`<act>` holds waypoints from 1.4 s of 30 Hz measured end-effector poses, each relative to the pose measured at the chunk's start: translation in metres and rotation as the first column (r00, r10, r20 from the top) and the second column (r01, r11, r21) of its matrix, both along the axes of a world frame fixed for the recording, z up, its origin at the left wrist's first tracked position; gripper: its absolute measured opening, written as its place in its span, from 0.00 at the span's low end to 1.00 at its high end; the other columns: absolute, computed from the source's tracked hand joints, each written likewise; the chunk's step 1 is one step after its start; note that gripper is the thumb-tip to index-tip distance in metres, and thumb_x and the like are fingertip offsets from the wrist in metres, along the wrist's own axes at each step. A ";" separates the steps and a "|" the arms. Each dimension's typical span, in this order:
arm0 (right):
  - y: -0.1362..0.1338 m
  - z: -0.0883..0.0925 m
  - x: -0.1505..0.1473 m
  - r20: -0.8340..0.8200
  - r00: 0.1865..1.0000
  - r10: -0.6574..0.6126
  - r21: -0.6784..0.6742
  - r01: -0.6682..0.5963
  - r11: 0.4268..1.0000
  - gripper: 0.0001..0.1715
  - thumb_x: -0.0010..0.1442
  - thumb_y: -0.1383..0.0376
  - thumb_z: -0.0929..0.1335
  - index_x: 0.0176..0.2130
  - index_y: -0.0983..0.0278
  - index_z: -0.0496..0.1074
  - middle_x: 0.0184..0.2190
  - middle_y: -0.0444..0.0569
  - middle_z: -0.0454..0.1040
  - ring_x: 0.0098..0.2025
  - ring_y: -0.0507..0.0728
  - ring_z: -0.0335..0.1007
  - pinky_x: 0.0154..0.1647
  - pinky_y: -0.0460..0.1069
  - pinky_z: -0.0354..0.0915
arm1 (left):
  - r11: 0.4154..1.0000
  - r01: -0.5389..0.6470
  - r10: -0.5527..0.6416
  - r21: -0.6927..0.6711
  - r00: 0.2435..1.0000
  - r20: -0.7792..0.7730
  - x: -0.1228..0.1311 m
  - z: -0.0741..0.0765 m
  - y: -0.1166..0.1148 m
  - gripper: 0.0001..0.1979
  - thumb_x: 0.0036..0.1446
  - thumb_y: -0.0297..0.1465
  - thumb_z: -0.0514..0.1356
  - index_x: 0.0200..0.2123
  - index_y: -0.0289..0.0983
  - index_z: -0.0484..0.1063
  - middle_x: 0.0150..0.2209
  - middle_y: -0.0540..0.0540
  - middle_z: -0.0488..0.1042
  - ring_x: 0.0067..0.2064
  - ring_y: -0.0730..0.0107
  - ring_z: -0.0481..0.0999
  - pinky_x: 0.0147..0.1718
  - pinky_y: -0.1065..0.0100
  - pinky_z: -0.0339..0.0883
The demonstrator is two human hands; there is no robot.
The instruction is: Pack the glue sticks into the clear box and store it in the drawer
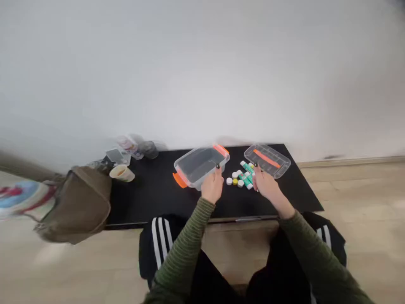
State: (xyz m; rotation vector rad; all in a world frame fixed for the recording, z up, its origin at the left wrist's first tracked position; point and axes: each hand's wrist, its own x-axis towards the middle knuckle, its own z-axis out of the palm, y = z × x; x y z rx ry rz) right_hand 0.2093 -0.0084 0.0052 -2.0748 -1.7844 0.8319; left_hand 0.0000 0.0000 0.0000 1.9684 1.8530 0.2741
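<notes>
My left hand (212, 185) is at the front right side of a clear plastic container (202, 164) with orange clips. Its thumb points up and the other fingers are curled; nothing shows in it. My right hand (266, 185) is also closed with its thumb raised, beside several green-and-white tubes (245, 176), and I see nothing held there either. White bottle caps (229, 181) and a yellow cap (235, 182) lie left of the tubes. Behind the right hand rests a clear lid (274, 158) with an orange strip. The container stands without a lid and appears bare inside.
All this sits on a black table (152, 202) against a pale wall. At its left are a paper cup (122, 173), blurred bottles (129, 145), a dark rounded item (148, 149) and a brown bag (80, 202) overhanging the edge. My knees are under the front edge.
</notes>
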 end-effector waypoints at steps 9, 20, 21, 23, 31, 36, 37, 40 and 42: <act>0.022 -0.047 0.033 0.320 0.947 0.022 0.050 -0.040 0.998 0.20 0.66 0.54 0.60 0.35 0.60 0.76 0.36 0.50 0.78 0.37 0.58 0.73 0.31 0.48 0.54 | 0.978 0.203 -0.199 0.039 0.976 -0.084 0.008 -0.066 0.006 0.14 0.66 0.38 0.51 0.49 0.40 0.71 0.50 0.44 0.73 0.42 0.64 0.77 0.34 0.68 0.65; 0.014 -0.081 0.035 0.406 0.908 0.107 -0.005 -0.115 0.993 0.12 0.63 0.58 0.64 0.41 0.62 0.72 0.42 0.51 0.76 0.43 0.59 0.73 0.31 0.47 0.57 | 0.980 0.192 -0.192 0.059 0.981 -0.009 0.017 -0.104 0.020 0.15 0.63 0.35 0.54 0.52 0.41 0.65 0.53 0.43 0.66 0.43 0.64 0.76 0.34 0.67 0.67; 0.013 -0.082 0.035 0.412 0.904 0.109 -0.016 -0.113 0.993 0.13 0.64 0.57 0.64 0.41 0.62 0.72 0.42 0.52 0.76 0.43 0.59 0.73 0.32 0.48 0.58 | 0.981 0.188 -0.188 0.053 0.982 -0.001 0.016 -0.105 0.020 0.14 0.63 0.35 0.55 0.52 0.41 0.65 0.53 0.43 0.66 0.43 0.64 0.76 0.34 0.67 0.67; 0.012 -0.083 0.034 0.419 0.900 0.116 -0.040 -0.109 0.993 0.15 0.64 0.56 0.63 0.42 0.63 0.73 0.42 0.53 0.76 0.44 0.60 0.73 0.32 0.48 0.58 | 0.983 0.179 -0.180 0.042 0.983 0.021 0.015 -0.106 0.019 0.14 0.62 0.33 0.55 0.51 0.41 0.65 0.53 0.43 0.66 0.43 0.64 0.76 0.35 0.67 0.67; 0.012 -0.087 0.038 0.409 0.901 0.142 -0.064 -0.127 0.990 0.15 0.63 0.57 0.64 0.40 0.65 0.74 0.41 0.55 0.75 0.42 0.63 0.74 0.32 0.49 0.58 | 0.991 0.103 -0.119 0.081 0.966 0.229 0.004 -0.098 0.015 0.08 0.59 0.30 0.58 0.43 0.39 0.68 0.46 0.44 0.70 0.43 0.64 0.74 0.44 0.63 0.67; 0.005 -0.086 0.051 0.309 0.947 0.087 0.074 -0.116 0.991 0.14 0.61 0.57 0.65 0.38 0.63 0.74 0.38 0.52 0.76 0.40 0.60 0.74 0.34 0.49 0.60 | 0.999 -0.012 0.030 -0.034 0.791 0.611 0.000 -0.098 0.013 0.08 0.58 0.32 0.60 0.41 0.38 0.69 0.40 0.45 0.73 0.39 0.66 0.74 0.38 0.63 0.71; 0.002 -0.085 0.052 0.267 0.960 0.083 0.118 -0.118 0.986 0.14 0.61 0.57 0.65 0.38 0.63 0.74 0.38 0.51 0.76 0.39 0.59 0.74 0.35 0.49 0.60 | 0.994 -0.024 0.092 -0.106 0.697 0.711 0.001 -0.099 0.013 0.09 0.58 0.33 0.60 0.42 0.38 0.68 0.40 0.44 0.73 0.40 0.65 0.75 0.36 0.64 0.72; -0.006 -0.080 0.047 0.111 0.987 0.120 0.222 -0.142 0.965 0.14 0.60 0.56 0.66 0.40 0.62 0.75 0.36 0.49 0.77 0.37 0.56 0.73 0.37 0.48 0.62 | 0.955 0.008 0.276 -0.297 0.342 0.898 0.005 -0.098 0.011 0.13 0.59 0.37 0.62 0.43 0.36 0.67 0.43 0.41 0.75 0.43 0.63 0.77 0.38 0.64 0.73; -0.012 -0.077 0.039 0.005 0.985 0.173 0.260 -0.168 0.951 0.15 0.60 0.56 0.66 0.41 0.62 0.75 0.36 0.47 0.77 0.35 0.55 0.73 0.37 0.48 0.63 | 0.927 0.061 0.359 -0.371 0.154 0.921 0.007 -0.094 0.010 0.16 0.58 0.39 0.63 0.43 0.35 0.68 0.45 0.38 0.76 0.45 0.62 0.79 0.44 0.62 0.73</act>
